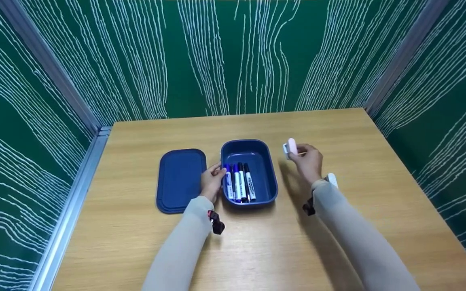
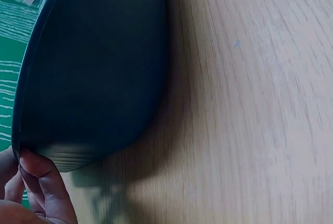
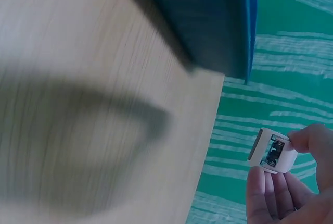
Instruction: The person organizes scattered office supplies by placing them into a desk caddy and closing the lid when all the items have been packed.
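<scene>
Looking at your hands first:
Left hand: your left hand (image 1: 212,180) rests against the left wall of the open dark blue plastic box (image 1: 266,178), with the fingers curled onto its rim beside the markers; the left wrist view shows fingertips (image 2: 39,174) pressed to the box's outer wall (image 2: 93,73) near its bottom edge.
Right hand: your right hand (image 1: 308,160) is raised just right of the box and pinches a small white and pink eraser-like block (image 1: 290,148) between thumb and fingertips; the right wrist view shows the same block (image 3: 272,151), white-cased with a dark inset face, held at the fingertips (image 3: 260,193).
Box: it sits on the middle of the light wooden table (image 1: 338,242), long side running near to far, with no lid on it.
Markers: four whiteboard markers (image 1: 239,182) lie side by side in the left and near part of the box, caps pointing far; two have blue caps and two have black caps.
Lid: the dark blue rounded plastic lid (image 1: 180,179) lies flat on the table just left of the box and of your left hand.
Block position: it is held above the table, level with the far right corner of the box and apart from it.
Surroundings: green walls with white wavy lines (image 1: 233,56) close in the table on the left, far and right.
</scene>
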Action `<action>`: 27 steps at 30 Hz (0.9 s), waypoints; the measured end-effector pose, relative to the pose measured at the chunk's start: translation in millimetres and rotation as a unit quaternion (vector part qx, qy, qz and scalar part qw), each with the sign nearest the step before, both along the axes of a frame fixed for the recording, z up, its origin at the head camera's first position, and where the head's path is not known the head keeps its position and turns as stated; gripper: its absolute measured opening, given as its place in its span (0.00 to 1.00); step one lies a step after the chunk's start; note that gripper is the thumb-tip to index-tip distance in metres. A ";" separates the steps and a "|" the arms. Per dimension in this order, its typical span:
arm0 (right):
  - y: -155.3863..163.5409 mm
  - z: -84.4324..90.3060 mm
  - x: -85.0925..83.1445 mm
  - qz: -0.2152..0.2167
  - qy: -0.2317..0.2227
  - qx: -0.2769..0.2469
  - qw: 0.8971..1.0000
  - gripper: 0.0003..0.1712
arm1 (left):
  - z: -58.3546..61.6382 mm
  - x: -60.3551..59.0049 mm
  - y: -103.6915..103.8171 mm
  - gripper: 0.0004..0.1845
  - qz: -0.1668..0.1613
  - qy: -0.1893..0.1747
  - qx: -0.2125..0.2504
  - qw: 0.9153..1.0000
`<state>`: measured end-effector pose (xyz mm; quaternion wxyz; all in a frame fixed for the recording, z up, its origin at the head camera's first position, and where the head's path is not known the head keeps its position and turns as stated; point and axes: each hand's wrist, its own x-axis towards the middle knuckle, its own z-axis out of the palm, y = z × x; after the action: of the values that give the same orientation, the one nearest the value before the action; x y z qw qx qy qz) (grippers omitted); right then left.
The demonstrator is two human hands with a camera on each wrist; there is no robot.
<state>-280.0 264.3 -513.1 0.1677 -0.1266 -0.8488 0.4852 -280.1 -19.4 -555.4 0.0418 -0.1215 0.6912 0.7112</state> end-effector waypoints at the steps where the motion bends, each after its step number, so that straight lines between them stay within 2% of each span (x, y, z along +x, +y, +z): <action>1: -4.5 0.1 0.3 0.006 0.001 -0.001 1.000 0.17 | 0.2 -0.1 0.2 0.21 0.000 0.000 0.002 1.000; 12: -55.1 -3.9 0.9 0.052 -0.008 -0.008 0.999 0.16 | 1.5 1.2 -0.3 0.22 -0.002 -0.006 0.007 1.000; 17: -73.2 -8.8 -1.3 0.080 -0.001 0.004 0.997 0.15 | 1.5 1.8 -0.9 0.22 -0.003 -0.007 0.003 1.000; 22: -83.0 -16.8 -3.6 0.097 -0.009 0.053 0.994 0.13 | 1.4 2.1 -1.1 0.22 -0.007 -0.006 0.005 1.000; 27: -88.7 -24.0 -4.4 0.108 -0.008 0.134 0.985 0.15 | 1.8 2.1 -1.6 0.22 -0.007 -0.008 0.002 1.000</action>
<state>-284.3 175.7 -537.0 0.1227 -0.0147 -0.9163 0.3810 -278.0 -21.0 -553.6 0.0525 -0.1224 0.6903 0.7112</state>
